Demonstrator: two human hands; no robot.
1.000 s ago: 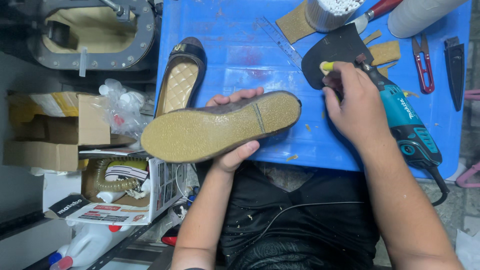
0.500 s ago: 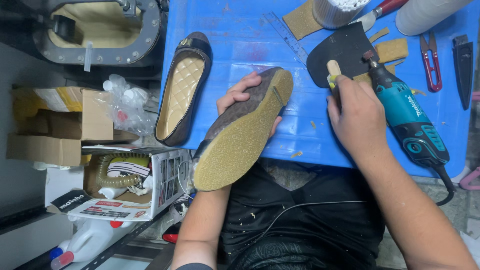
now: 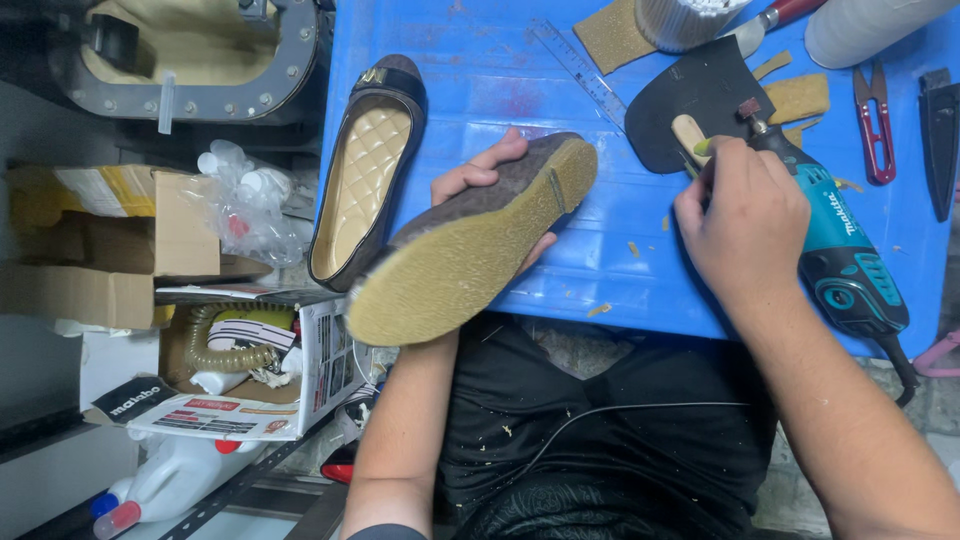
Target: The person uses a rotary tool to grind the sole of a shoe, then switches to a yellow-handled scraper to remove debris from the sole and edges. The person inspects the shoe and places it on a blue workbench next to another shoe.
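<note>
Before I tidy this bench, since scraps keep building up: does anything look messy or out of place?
Yes. Small tan crumbs lie scattered on the blue table near the shoe in the left hand, and more speckle the black apron. The second shoe overhangs the table's left edge.

The left hand (image 3: 487,190) is mostly hidden behind the flat shoe (image 3: 470,245) it holds; only fingertips and thumb show. The right hand (image 3: 745,225) covers the handle of a small wooden-tipped tool (image 3: 689,133). At the counter's (image 3: 480,90) far edge, a white container (image 3: 690,18) and white roll (image 3: 865,28) are cut off.
</note>
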